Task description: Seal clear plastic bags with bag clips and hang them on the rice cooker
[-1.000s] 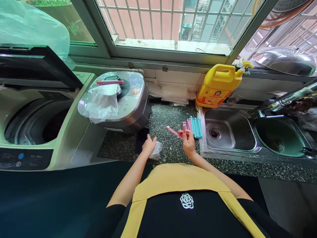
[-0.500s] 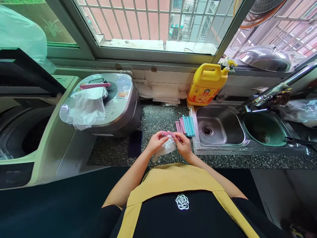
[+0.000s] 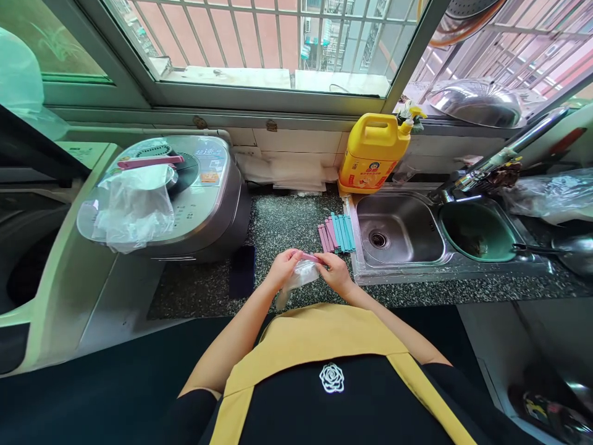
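A pink bag clip lies across the top of a small clear plastic bag, just above the counter's front edge. My left hand pinches the clip's left end, its fingers closed. The right end is between the closed fingertips of my right hand. The bag hangs below the clip, toward my apron. Just beyond my right hand, several teal clips and a few pink clips lie side by side on the speckled counter, beside the sink.
A rice cooker on the left bears a crumpled plastic bag and another pink clip. The sink lies right, with a green basin. Behind it stands a yellow jug. A dark flat object lies left of my hands.
The pink clip's two arms, apart before, now look like one bar across the bag. The head view has shifted a little, so the surroundings sit further left.
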The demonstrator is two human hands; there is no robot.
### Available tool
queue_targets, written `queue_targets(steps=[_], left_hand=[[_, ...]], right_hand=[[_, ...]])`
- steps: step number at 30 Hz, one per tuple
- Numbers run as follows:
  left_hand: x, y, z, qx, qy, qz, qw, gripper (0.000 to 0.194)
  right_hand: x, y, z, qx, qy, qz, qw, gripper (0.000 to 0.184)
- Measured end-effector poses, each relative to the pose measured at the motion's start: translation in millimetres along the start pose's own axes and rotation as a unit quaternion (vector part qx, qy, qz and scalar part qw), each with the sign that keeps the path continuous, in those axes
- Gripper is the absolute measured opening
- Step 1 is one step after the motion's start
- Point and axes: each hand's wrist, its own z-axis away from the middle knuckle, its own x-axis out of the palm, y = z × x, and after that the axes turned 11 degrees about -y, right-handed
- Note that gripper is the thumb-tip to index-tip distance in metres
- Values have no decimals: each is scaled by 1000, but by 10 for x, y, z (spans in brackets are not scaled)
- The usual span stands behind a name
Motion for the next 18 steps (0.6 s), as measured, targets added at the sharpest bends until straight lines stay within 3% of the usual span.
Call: queue_targets(steps=[5,9,15,18], left_hand=[[-99,22,35,-37,-62,-68,995,41],[-149,0,39,-21,-32,-130,991,41],[43,-105,-48,-1,39,10,999,29],[90,-109,-63,-15,36,56,998,27]], right_hand=[[-66,32,3,34,26,-18,999,21],[-61,31,-3,49,30,-13,998,21],[82,32,17,13,-11,30,999,22],[92,65,21,7,-15,60,998,22]])
